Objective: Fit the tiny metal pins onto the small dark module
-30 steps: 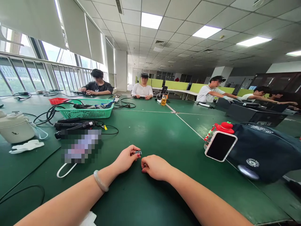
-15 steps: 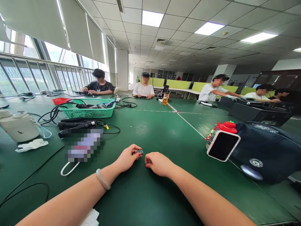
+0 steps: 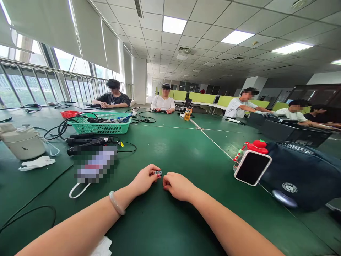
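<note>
Between the thumb and fingers of my left hand (image 3: 146, 178) is a small dark rectangular piece with pale markings (image 3: 158, 173), too small to name its kind. A pale bangle circles that wrist. My right hand (image 3: 177, 185) is curled just to the right of the piece, its fingertips pinched together and bent down toward the green tabletop (image 3: 160, 220). Whatever those fingertips may hold is hidden. A narrow gap separates the two hands.
At left are a green basket (image 3: 98, 126) of cables, black handheld devices (image 3: 89, 145), a blurred pale object (image 3: 97, 165) and a beige bottle (image 3: 23, 142). On the right, a phone (image 3: 253, 168) leans by a red-capped bottle (image 3: 257, 145) and a dark bag (image 3: 303, 174). Several people sit beyond.
My right hand has moved very slightly left, closer to the small piece. My left hand keeps its pinch in nearly the same place. The camera view has tilted a little.
</note>
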A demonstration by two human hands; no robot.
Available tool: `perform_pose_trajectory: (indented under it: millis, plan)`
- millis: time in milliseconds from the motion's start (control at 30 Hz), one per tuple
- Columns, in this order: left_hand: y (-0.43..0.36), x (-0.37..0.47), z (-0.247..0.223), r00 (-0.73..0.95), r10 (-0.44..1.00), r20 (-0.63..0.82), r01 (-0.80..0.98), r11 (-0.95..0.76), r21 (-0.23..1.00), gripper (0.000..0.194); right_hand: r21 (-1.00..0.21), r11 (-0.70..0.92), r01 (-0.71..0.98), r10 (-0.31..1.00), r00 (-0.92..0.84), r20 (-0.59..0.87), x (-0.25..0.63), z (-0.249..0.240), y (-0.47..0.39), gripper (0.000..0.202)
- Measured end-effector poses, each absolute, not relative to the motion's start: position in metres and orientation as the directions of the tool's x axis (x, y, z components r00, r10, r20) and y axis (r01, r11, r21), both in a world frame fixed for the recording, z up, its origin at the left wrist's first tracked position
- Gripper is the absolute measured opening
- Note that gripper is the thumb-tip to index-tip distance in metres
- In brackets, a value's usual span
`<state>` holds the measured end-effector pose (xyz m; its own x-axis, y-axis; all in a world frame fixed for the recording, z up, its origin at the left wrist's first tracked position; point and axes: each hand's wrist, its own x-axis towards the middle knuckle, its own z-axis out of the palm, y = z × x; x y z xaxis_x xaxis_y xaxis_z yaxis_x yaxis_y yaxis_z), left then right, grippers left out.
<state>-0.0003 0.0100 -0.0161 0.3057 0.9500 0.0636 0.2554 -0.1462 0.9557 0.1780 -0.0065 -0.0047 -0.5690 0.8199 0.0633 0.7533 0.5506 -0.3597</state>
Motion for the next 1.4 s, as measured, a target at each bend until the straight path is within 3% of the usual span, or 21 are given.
perform_pose_trajectory:
  millis: [200, 533, 867, 1033, 1400]
  plan:
    - [0.008, -0.001, -0.014, 0.302, 0.951, 0.063, 0.269, -0.148, 0.952, 0.020, -0.350, 0.568, 0.745, 0.814, -0.570, 0.109, 0.182, -0.009, -0.002, 0.018]
    - [0.010, -0.001, -0.017, 0.297, 0.953, 0.064, 0.263, -0.146, 0.954, 0.024, -0.287, 0.466, 0.837, 0.884, -0.451, 0.118, 0.183, -0.011, 0.005, 0.004]
    - [0.014, -0.002, -0.021, 0.293, 0.953, 0.071, 0.243, -0.146, 0.959, 0.023, -0.329, 0.496, 0.804, 0.867, -0.482, 0.128, 0.187, -0.011, 0.004, 0.018]
    - [0.013, -0.002, -0.019, 0.301, 0.952, 0.059, 0.260, -0.141, 0.955, 0.022, -0.340, 0.418, 0.843, 0.907, -0.410, 0.096, 0.188, -0.005, 0.003, 0.005]
    - [0.008, -0.002, -0.013, 0.297, 0.952, 0.074, 0.322, -0.172, 0.931, 0.023, -0.286, 0.444, 0.849, 0.896, -0.431, 0.111, 0.185, -0.009, 0.004, 0.008]
